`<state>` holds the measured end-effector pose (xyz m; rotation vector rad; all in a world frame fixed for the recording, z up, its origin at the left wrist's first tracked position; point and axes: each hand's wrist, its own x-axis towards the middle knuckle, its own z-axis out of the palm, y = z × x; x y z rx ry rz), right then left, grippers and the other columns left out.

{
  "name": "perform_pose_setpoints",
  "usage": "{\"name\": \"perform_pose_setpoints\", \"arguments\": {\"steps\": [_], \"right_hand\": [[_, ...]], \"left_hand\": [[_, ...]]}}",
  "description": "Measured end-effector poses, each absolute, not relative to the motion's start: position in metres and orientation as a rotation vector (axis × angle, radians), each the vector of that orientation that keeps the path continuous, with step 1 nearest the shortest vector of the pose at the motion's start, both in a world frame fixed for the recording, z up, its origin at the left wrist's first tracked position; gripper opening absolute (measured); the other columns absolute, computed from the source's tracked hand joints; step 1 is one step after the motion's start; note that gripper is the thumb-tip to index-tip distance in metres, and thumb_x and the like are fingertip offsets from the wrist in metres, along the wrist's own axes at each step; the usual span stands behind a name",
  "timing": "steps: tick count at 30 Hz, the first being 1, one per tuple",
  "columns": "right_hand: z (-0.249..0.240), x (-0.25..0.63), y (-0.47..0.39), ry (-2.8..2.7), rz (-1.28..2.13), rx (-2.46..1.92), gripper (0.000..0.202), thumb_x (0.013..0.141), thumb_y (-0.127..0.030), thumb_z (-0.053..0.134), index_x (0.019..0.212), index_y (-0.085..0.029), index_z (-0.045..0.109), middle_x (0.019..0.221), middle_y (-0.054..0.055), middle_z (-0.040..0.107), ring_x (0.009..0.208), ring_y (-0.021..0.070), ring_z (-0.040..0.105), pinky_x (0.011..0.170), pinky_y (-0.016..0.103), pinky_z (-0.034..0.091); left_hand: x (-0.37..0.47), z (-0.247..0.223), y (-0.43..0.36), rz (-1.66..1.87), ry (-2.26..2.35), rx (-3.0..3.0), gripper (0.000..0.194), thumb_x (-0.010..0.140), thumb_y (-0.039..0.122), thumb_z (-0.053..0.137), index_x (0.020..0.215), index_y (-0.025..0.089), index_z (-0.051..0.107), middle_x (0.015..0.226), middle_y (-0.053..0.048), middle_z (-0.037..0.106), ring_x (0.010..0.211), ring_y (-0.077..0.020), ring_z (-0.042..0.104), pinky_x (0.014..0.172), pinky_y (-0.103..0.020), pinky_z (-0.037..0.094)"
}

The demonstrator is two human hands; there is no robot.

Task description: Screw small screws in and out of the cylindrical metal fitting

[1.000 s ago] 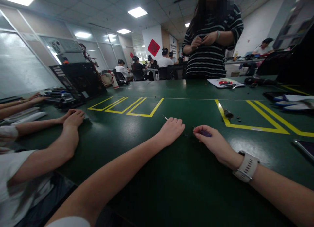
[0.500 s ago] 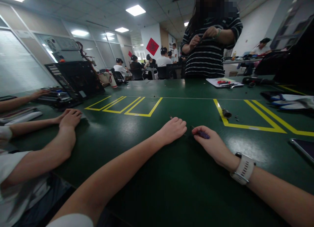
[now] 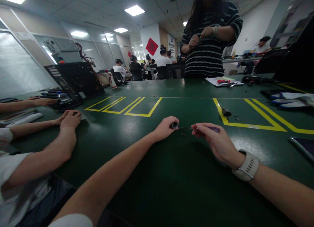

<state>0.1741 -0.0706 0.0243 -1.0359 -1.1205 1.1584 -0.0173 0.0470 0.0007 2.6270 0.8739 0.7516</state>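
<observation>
My left hand is closed around a small dark cylindrical part, whose round open end faces me. In my right hand is a screwdriver with a purple handle. Its thin metal shaft points left, and the tip is close to the cylindrical part; whether they touch I cannot tell. A few tiny dark pieces lie on the green tabletop just below the shaft.
Another dark cylindrical part and small bits lie within yellow tape. A phone-like device is at right, white-and-blue gloves behind. A co-worker's hands rest at left; a person in stripes stands opposite.
My left hand has turned, bringing the cylindrical part's open end into view. My right hand has shifted slightly right, and the screwdriver is now level, its shaft pointing at the part.
</observation>
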Motion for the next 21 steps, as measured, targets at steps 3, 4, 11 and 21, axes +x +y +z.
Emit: {"name": "perform_pose_setpoints", "arguments": {"steps": [3,4,11,21], "right_hand": [[0.021,0.172,-0.072,-1.186,1.218,-1.009,0.023,0.076,-0.035,0.063,0.09,-0.019,0.069,0.086,0.005,0.067,0.084,0.019,0.058,0.075,0.035,0.043],[0.02,0.171,-0.072,-1.212,1.23,-1.007,0.023,0.077,-0.035,0.062,0.093,-0.019,0.068,0.09,0.005,0.067,0.087,0.0194,0.058,0.076,0.035,0.043],[0.019,0.165,-0.071,-1.339,1.254,-1.153,0.03,0.079,-0.037,0.057,0.105,-0.023,0.064,0.106,0.006,0.064,0.101,0.0221,0.056,0.081,0.037,0.042],[0.014,0.166,-0.066,-1.402,1.194,-1.19,0.028,0.08,-0.039,0.056,0.103,-0.024,0.065,0.104,0.004,0.066,0.099,0.021,0.057,0.081,0.037,0.041]], "left_hand": [[-0.015,0.002,0.045,0.724,0.848,2.642,0.013,0.075,0.019,0.06,0.086,0.016,0.054,0.086,-0.001,0.056,0.079,-0.0138,0.052,0.071,-0.026,0.041],[-0.014,0.003,0.044,0.712,0.851,2.669,0.012,0.076,0.02,0.059,0.086,0.016,0.054,0.085,-0.001,0.056,0.078,-0.0138,0.052,0.071,-0.026,0.041],[-0.012,0.009,0.034,0.571,0.876,2.942,0.012,0.078,0.013,0.05,0.089,0.016,0.053,0.087,-0.003,0.056,0.081,-0.0157,0.051,0.073,-0.028,0.037],[-0.009,0.015,0.026,0.45,0.911,3.072,0.014,0.079,0.013,0.046,0.09,0.016,0.053,0.089,-0.005,0.056,0.081,-0.0176,0.05,0.07,-0.029,0.036]]}}
